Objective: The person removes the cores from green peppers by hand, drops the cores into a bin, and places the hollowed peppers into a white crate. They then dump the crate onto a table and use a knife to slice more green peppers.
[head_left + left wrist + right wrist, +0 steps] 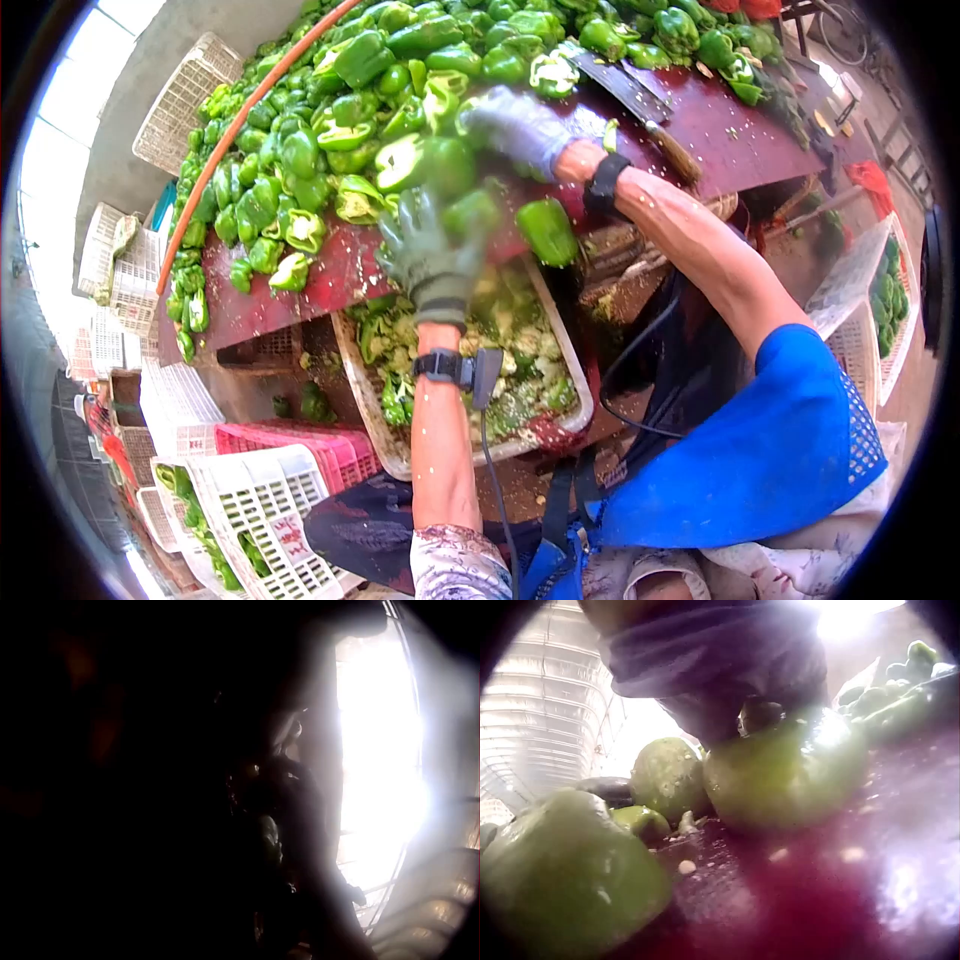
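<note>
My left hand, in a dark green glove, is over the near table edge with its fingers spread, back upward. A motion-blurred green bell pepper overlaps its thumb side, and another pepper is blurred above it. To the right, my right hand in a lavender glove reaches into the pepper pile; I cannot tell how its blurred fingers are bent. In the right wrist view that glove hangs directly above a shiny pepper, which hides its fingertips. The left wrist view is mostly dark.
The pepper heap covers much of the red table. A cleaver with a wooden handle lies right of it. One whole pepper sits at the near edge. Below, a tray holds pepper scraps. White crates stand left.
</note>
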Motion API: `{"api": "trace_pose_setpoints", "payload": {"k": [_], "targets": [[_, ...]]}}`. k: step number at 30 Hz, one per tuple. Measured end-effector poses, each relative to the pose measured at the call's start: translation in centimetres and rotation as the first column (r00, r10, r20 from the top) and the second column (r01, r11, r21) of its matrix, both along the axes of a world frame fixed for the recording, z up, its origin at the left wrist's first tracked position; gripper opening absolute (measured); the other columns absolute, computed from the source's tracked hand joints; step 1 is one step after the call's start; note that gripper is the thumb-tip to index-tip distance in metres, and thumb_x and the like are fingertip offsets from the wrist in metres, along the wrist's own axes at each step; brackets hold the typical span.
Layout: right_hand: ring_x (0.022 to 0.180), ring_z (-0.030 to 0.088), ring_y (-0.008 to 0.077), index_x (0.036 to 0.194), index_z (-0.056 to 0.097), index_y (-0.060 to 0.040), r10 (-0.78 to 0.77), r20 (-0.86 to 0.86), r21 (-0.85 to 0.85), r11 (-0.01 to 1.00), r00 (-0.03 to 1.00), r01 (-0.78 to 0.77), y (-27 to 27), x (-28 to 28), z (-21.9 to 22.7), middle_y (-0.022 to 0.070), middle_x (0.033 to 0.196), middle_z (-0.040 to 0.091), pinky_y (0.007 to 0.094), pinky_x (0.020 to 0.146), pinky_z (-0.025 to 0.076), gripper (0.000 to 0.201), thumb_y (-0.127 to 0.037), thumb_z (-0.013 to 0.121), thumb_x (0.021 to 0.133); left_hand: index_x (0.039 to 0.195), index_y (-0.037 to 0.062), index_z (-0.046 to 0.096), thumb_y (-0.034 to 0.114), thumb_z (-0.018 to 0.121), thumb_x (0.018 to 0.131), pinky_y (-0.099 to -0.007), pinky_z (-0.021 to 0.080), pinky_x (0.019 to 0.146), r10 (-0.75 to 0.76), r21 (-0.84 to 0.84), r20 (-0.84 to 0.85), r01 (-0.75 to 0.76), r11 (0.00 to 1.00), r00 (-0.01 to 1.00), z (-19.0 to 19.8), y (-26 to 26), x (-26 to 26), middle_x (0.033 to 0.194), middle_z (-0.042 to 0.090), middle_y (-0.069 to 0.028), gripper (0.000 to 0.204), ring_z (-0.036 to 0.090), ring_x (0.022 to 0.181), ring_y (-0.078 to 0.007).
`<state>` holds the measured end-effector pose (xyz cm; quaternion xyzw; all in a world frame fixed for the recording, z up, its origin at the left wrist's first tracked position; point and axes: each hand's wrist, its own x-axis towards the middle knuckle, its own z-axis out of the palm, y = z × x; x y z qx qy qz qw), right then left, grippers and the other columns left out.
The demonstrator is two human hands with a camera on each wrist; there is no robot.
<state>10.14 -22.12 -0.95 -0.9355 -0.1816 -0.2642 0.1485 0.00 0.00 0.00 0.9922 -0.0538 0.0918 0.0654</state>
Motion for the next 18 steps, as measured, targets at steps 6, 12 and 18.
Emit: {"api": "trace_pose_setpoints", "payload": {"k": [6, 12, 18], "targets": [[0.080, 0.064, 0.0268, 0.092, 0.071, -0.0092, -0.049, -0.093, 0.428, 0.900, 0.994, 0.084, -3.2, -4.6, 3.0, 0.0115, 0.082, 0.066, 0.0349, 0.074, 0.051, 0.015, -0.008, 0.066, 0.077, 0.136, 0.0145, 0.051, 0.054, 0.062, 0.083, -0.0540, 0.033, 0.110, -0.019, -0.130, 0.229, 0.050, 0.990, 0.973, 0.1, 0.0, -2.6, 0.144, 0.042, -0.0204, 0.067, 0.037, 0.134, -0.0402], [0.081, 0.065, 0.0119, 0.100, 0.069, -0.0054, 0.280, -0.098, 0.788, 0.608, 0.955, -0.097, 0.2, -12.8, 6.2, 0.0050, 0.092, 0.070, 0.0265, 0.075, 0.054, 0.016, 0.000, 0.064, 0.085, 0.130, 0.0029, 0.050, 0.034, 0.053, 0.096, -0.0446, 0.048, 0.098, -0.161, -0.959, 0.221, 0.244, 0.144, 0.962, 2.4, -0.6, -7.4, 0.124, 0.056, -0.0189, 0.047, 0.054, 0.116, -0.0309], [0.101, 0.061, 0.0266, 0.118, 0.061, -0.0108, 0.450, 0.192, 0.478, 0.733, 0.872, -0.483, 7.2, -19.7, 6.4, 0.0084, 0.104, 0.065, 0.0347, 0.088, 0.049, 0.039, -0.005, 0.068, 0.080, 0.131, 0.0091, 0.049, 0.056, 0.055, 0.090, -0.0408, 0.047, 0.093, -0.446, -0.578, 0.157, -0.284, -0.765, 0.881, 6.1, 0.0, -11.7, 0.122, 0.056, -0.0100, 0.063, 0.055, 0.110, -0.0240]]}}
